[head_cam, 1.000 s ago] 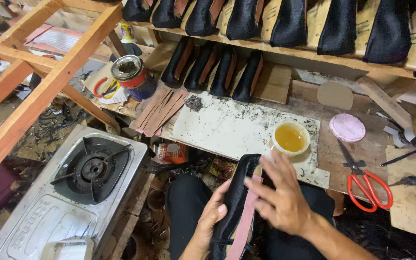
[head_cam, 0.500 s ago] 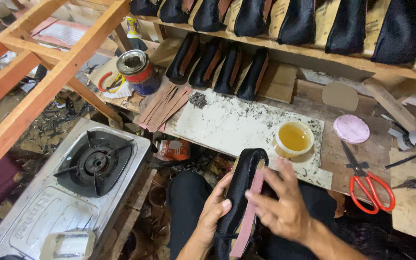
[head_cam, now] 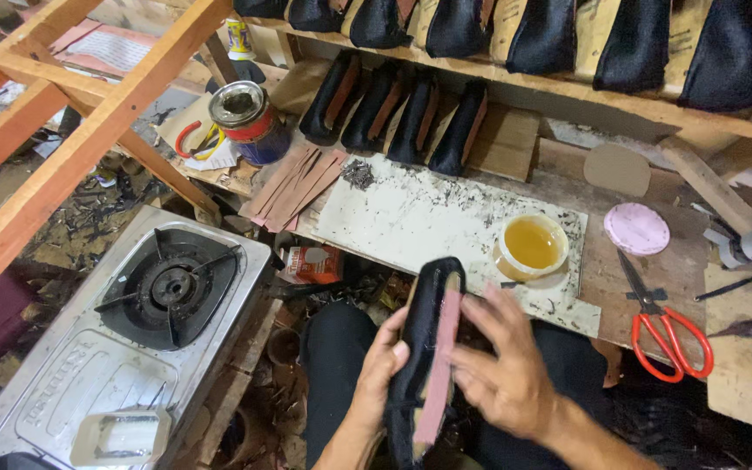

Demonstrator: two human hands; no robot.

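Two hands work one black shoe (head_cam: 424, 348): left hand (head_cam: 378, 374) wraps its side in a closed grip, right hand (head_cam: 502, 370) lies open-fingered, pressing the pink strip (head_cam: 439, 365) (shoe probably light, fairly stiff).

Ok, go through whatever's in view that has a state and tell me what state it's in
Black shoe: held sole-up in left hand, pink strip along its sole.
Right hand: fingers on the strip.
Glue cup: open, holds yellow liquid.
Tin can: lid off.
Red scissors: closed.
Gas stove: unlit.
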